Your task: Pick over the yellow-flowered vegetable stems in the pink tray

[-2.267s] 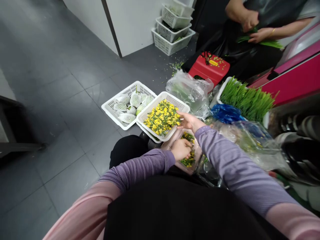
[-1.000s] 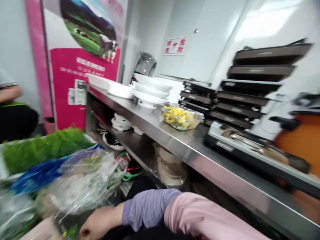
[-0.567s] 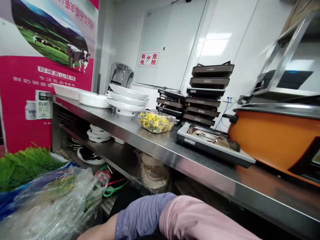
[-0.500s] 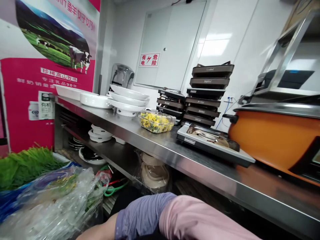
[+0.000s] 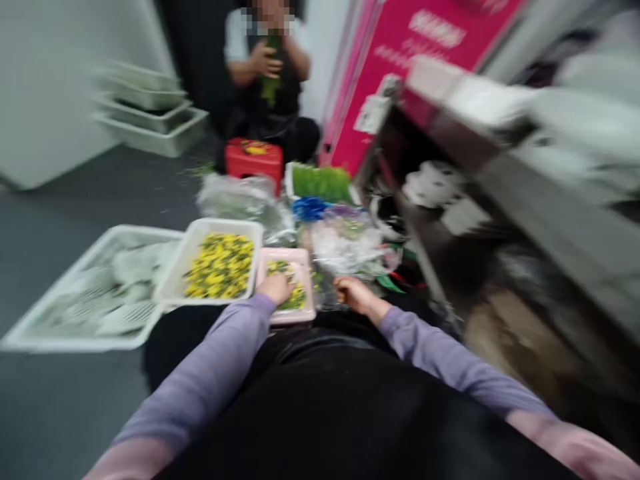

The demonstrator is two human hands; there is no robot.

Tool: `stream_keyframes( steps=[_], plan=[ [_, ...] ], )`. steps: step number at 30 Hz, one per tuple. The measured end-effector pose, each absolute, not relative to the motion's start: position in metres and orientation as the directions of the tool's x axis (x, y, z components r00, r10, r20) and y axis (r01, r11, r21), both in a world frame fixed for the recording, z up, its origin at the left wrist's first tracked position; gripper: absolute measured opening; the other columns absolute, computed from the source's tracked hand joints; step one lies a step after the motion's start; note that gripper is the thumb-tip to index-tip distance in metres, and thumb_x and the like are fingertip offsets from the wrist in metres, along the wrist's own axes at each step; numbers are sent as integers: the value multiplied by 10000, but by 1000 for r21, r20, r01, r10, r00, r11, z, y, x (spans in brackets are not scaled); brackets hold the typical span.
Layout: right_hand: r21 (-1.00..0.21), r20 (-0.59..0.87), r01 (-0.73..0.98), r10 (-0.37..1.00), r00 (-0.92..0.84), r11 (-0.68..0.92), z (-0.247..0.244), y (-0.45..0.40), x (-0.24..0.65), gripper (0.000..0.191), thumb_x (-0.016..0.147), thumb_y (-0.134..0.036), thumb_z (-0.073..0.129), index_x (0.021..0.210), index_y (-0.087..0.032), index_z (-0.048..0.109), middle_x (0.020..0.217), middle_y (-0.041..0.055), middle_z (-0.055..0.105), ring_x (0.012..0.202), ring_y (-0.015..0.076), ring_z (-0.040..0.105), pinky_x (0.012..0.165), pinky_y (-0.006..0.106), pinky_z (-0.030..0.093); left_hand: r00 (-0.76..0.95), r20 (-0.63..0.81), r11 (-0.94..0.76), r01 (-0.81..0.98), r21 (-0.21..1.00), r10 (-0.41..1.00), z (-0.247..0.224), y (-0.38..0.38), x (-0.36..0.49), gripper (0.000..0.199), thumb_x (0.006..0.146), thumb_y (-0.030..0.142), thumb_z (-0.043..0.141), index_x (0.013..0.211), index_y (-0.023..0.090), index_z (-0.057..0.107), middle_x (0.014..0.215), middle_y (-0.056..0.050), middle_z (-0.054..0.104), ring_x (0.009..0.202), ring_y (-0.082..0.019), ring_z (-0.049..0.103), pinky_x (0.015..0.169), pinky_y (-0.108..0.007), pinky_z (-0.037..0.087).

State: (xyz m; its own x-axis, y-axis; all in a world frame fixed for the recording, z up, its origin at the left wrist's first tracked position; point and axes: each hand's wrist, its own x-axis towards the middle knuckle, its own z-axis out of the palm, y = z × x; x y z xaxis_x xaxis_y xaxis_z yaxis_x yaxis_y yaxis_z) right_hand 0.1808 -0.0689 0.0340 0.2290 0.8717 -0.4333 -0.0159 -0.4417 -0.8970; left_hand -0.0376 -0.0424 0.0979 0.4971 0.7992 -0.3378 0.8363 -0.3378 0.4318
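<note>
At the lower centre of the frame, our left hand (image 5: 276,289) reaches into a pink tray (image 5: 311,305), its fingers pointing down at the loose yellow-flowered greens (image 5: 296,298) inside; blur keeps us from telling whether they pinch any. Our right hand (image 5: 354,293), just right of the tray, is narrow, with its fingers curled beside clear plastic bags (image 5: 345,250); we cannot tell whether it grips anything.

Left of the tray, a white basket (image 5: 173,283) holds a heap of yellow flowers (image 5: 220,265), and at the left of the frame a wider white crate (image 5: 80,346) bears pale, netted pieces (image 5: 135,267). Beyond our hands lie blue plastic (image 5: 310,208) and a box of upright green shoots (image 5: 320,183). Farther back, at upper centre, a red stool (image 5: 254,163) stands in front of a person (image 5: 245,70) who holds a green bunch (image 5: 271,83). Stacked white baskets (image 5: 150,127) sit at upper left.
</note>
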Motion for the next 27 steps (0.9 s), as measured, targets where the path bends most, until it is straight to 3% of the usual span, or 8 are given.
stream_keyframes(
  steps=[2, 5, 9, 13, 17, 23, 25, 27],
  plan=[
    [-840, -439, 253, 875, 204, -480, -6, -45, 182, 69, 676, -198, 445, 668, -166, 505, 447, -74, 410, 387, 65, 364, 426, 179, 321, 424, -336, -245, 852, 463, 841, 50, 2, -32, 230, 796, 296, 468, 842, 130, 621, 872, -99, 625, 867, -190, 577, 760, -279, 430],
    [-615, -323, 702, 927, 191, -359, -40, -18, 177, 56, 644, -186, 509, 649, -169, 561, 588, -9, 556, 533, 103, 478, 547, 213, 369, 326, -192, -128, 747, 652, 926, 5, 34, -32, 186, 743, 261, 486, 739, 141, 628, 712, -61, 630, 725, -165, 588, 674, -249, 428],
    [-358, -278, 928, 961, 2, -105, -51, 15, 165, 150, 704, -228, 510, 786, -199, 633, 828, 54, 636, 740, 163, 558, 669, 245, 378, 126, -309, 245, 366, 898, 943, 6, 34, -29, 137, 720, 198, 468, 732, 129, 586, 523, 20, 516, 427, -77, 473, 459, -199, 379],
    [-120, -406, 972, 883, -234, 203, -63, 48, 149, 241, 796, -257, 436, 959, -212, 608, 1013, 90, 590, 858, 188, 563, 711, 262, 387, 84, -415, 421, -70, 904, 906, 15, 38, -30, 97, 717, 196, 471, 699, 126, 536, 467, 58, 437, 324, -43, 365, 343, -173, 286],
    [-119, -499, 956, 817, -291, 268, -83, 64, 133, 242, 806, -197, 422, 975, -186, 595, 1003, 113, 575, 864, 191, 565, 727, 278, 390, 28, -439, 435, -205, 877, 898, 10, 43, -36, 82, 698, 192, 488, 683, 122, 527, 460, 65, 424, 319, -33, 353, 327, -163, 270],
    [-129, -489, 965, 832, -261, 227, -93, 72, 127, 195, 790, -189, 446, 920, -151, 586, 1018, 129, 556, 824, 183, 560, 698, 285, 393, 105, -504, 513, -92, 853, 857, 6, 40, -37, 132, 739, 210, 456, 730, 118, 550, 484, 57, 437, 340, -27, 362, 342, -155, 295],
    [-204, -471, 974, 863, -183, 95, -85, 72, 134, 145, 735, -223, 531, 845, -148, 589, 903, 95, 582, 744, 158, 552, 641, 257, 395, 112, -528, 533, -12, 846, 842, 2, 37, -34, 128, 738, 188, 456, 777, 119, 557, 516, 53, 458, 350, -27, 371, 353, -158, 305],
    [-429, -499, 887, 863, -75, -171, -73, 66, 143, 134, 691, -258, 579, 771, -150, 574, 689, 28, 562, 574, 110, 502, 522, 222, 369, 105, -531, 525, 81, 847, 841, -6, 33, -28, 143, 728, 160, 463, 826, 120, 559, 559, 44, 491, 371, -30, 390, 382, -165, 331]
  ],
)
